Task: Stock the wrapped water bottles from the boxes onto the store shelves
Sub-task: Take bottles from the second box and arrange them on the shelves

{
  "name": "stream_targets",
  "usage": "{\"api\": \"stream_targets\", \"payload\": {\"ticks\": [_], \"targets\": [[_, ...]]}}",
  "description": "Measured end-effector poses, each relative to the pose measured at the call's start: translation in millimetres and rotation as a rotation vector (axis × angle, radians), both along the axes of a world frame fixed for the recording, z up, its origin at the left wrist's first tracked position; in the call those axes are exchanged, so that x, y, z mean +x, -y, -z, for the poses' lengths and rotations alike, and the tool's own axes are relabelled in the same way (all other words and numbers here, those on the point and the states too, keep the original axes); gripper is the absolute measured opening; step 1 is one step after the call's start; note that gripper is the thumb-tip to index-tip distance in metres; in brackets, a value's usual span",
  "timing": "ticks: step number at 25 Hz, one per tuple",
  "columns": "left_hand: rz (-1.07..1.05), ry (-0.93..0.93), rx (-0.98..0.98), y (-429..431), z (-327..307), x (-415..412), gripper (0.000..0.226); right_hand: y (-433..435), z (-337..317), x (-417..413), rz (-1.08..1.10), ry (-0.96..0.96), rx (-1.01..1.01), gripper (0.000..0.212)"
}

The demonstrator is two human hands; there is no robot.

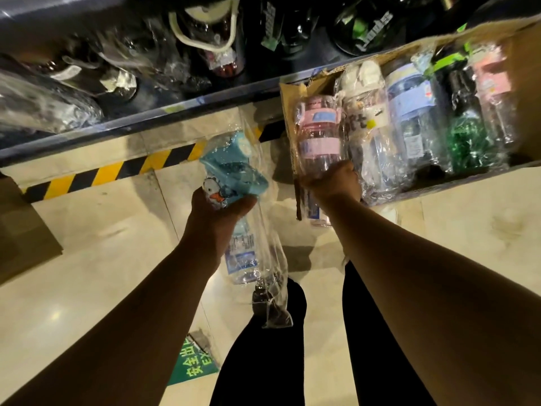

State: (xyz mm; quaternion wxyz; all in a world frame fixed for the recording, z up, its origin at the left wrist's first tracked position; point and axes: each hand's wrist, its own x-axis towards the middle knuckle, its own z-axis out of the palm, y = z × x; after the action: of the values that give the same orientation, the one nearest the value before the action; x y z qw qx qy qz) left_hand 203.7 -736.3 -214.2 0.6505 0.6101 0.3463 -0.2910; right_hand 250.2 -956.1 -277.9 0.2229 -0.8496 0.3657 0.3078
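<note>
My left hand point(218, 209) grips a wrapped blue water bottle point(234, 168) with a duck picture, its clear wrap hanging down over my leg. Around the middle of a wrapped pink bottle point(319, 133), my right hand point(336, 183) is curled, at the near left corner of an open cardboard box point(524, 83). Several more wrapped bottles point(415, 118), clear, blue-labelled, green and pink, lie side by side in that box. The dark store shelf point(187, 104) runs across the top, holding wrapped bottles point(222, 54).
Yellow-black hazard tape point(111, 171) lines the tiled floor below the shelf edge. Another cardboard box point(20, 230) sits at the left edge. A green exit sign sticker point(193, 364) lies on the floor by my dark-trousered legs point(263, 361).
</note>
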Motion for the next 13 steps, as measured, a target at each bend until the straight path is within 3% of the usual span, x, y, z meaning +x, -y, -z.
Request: {"api": "stream_targets", "payload": {"ticks": [3, 7, 10, 13], "targets": [[-0.019, -0.001, -0.003, 3.3, -8.4, 5.4, 0.091, 7.9, -16.0, -5.0, 0.078, 0.064, 0.072, 0.081], [-0.014, 0.041, 0.022, 7.3, -36.7, 23.7, 0.108, 12.5, -69.4, -15.0, 0.270, 0.168, 0.334, 0.050], [-0.021, 0.121, -0.040, 12.5, -83.8, 37.4, 0.070, 12.6, -131.4, -20.3, 0.372, 0.224, 0.593, 0.045], [-0.086, 0.170, -0.070, 18.8, -144.9, 43.6, 0.069, 11.6, -208.5, -21.6, 0.298, 0.260, 0.758, 0.028]]}}
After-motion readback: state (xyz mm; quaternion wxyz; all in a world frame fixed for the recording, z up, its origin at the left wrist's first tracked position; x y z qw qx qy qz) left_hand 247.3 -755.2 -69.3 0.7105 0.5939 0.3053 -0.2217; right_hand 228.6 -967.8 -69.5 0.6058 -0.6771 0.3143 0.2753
